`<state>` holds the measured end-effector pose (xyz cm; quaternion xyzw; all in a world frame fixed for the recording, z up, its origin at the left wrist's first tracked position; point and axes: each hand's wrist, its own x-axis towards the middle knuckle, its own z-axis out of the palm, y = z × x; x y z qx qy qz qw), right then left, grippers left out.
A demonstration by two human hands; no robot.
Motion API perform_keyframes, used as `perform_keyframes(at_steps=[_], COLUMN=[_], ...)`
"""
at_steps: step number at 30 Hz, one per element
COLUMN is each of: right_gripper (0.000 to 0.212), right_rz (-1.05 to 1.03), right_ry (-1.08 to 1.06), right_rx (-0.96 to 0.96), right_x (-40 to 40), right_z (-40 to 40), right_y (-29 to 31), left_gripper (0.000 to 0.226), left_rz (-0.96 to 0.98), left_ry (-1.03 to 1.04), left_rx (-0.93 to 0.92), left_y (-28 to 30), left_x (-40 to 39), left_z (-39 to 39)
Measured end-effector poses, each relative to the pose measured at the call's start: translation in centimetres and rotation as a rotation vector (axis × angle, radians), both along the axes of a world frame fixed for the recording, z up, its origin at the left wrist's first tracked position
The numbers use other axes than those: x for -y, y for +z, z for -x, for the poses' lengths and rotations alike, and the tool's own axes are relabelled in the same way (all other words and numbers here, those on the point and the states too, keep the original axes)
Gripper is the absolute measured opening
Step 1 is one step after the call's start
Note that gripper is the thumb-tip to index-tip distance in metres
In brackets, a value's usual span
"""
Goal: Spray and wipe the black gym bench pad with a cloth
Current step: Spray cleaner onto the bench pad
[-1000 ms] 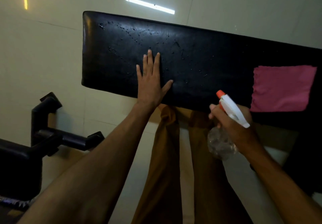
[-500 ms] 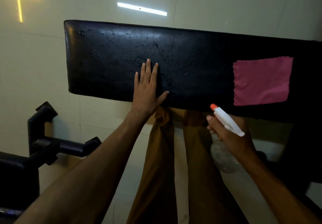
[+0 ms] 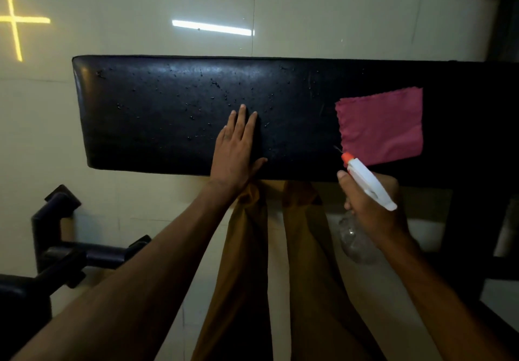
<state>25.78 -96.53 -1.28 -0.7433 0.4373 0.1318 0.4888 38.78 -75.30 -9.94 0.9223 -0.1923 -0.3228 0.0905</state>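
- resting flat on the bench pad (image 3: 168, 113), the left hand (image 3: 234, 152) lies near the pad's middle by the near edge, its grip spread, fingers straight and holding nothing.
- the right hand (image 3: 370, 206) has its grip curled round the neck of the spray bottle (image 3: 365, 181), just off the near edge, orange nozzle aimed far and left over the pad.
- the pad runs left to right; droplets bead on its left and middle, so it looks slick and will likely let a cloth glide.
- the pink cloth (image 3: 382, 127) lies flat on the right part of the pad, touched by neither hand.
- judged soft, light and floppy, the cloth is best bunched from its middle or pinched at a near corner.
- the bottle seems light, clear and thin-walled; hold it at the neck, finger on the trigger.
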Motion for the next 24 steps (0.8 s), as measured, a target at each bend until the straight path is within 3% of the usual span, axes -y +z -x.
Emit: perform_keyframes(at_steps=[5, 9, 13, 17, 21, 24], right_gripper=[0.018, 0.039, 0.028, 0.04, 0.023, 0.018], right_rz=[-0.13, -0.02, -0.08, -0.023, -0.093, 0.068], right_ry=[0.049, 0.066, 0.071, 0.076, 0.028, -0.051], right_rx=[-0.011, -0.015, 0.029, 0.054, 0.122, 0.21], right_x=[0.2, -0.1, 0.5, 1.1, 2.8, 5.1], right_z=[3.6, 5.2, 5.5, 5.3, 4.3, 3.9], right_y=[0.0, 0.4, 0.3, 0.1, 0.4, 0.3], left_gripper=[0.103, 0.1, 0.099, 0.1, 0.099, 0.097], left_rz=[-0.02, -0.018, -0.028, -0.033, -0.026, -0.008], left_ry=[-0.009, -0.02, -0.033, -0.025, -0.011, -0.036], left_rx=[0.015, 0.012, -0.003, -0.004, -0.009, 0.016], left_y=[-0.2, 0.1, 0.4, 0.7, 0.8, 1.0], left_x=[0.4, 0.7, 1.3, 1.6, 2.2, 2.4], left_z=[0.2, 0.4, 0.3, 0.3, 0.3, 0.5])
